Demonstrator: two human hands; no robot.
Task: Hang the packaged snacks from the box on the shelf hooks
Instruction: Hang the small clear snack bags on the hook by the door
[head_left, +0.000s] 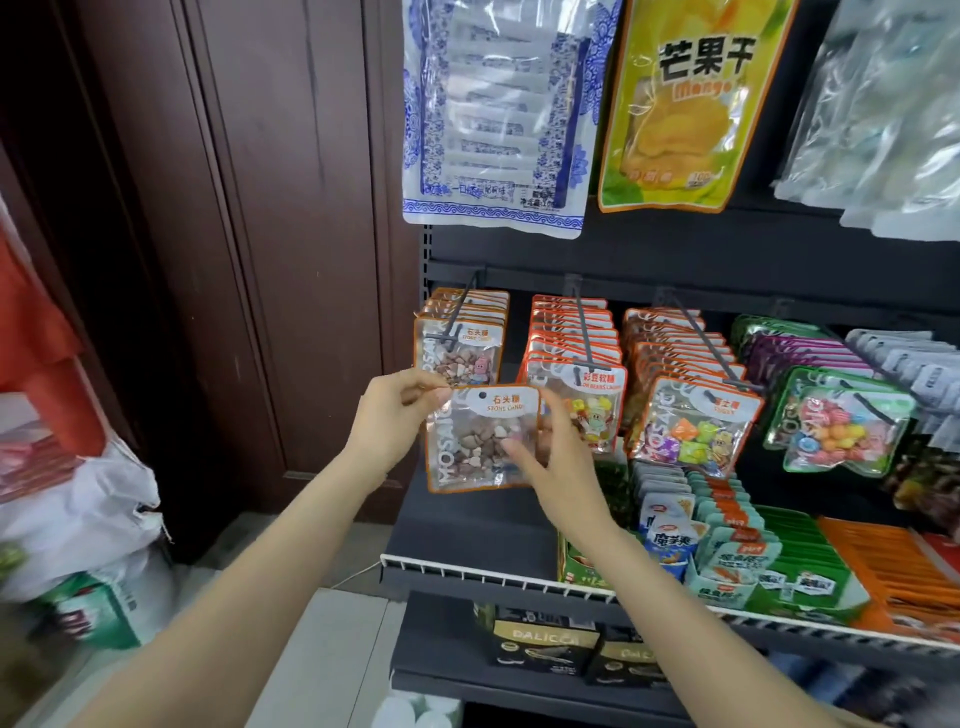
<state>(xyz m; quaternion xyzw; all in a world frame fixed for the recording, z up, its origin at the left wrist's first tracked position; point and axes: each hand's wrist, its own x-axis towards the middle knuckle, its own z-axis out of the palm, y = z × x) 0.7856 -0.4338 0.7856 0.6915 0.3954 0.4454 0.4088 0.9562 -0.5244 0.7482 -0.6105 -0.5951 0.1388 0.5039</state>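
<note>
Left hand pinches stone-candy pack below leftmost hook; right hand steadies, fingers spread. Risk: hole misses hook, pack drops.

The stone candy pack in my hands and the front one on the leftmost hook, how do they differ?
The held stone candy pack is off any hook, pinched at its top corner by the left hand with the right hand at its side; the hung stone candy pack sits on the leftmost hook. The held one shows fully; the hung one is partly covered. Both have orange borders and pebble-like candy.
</note>
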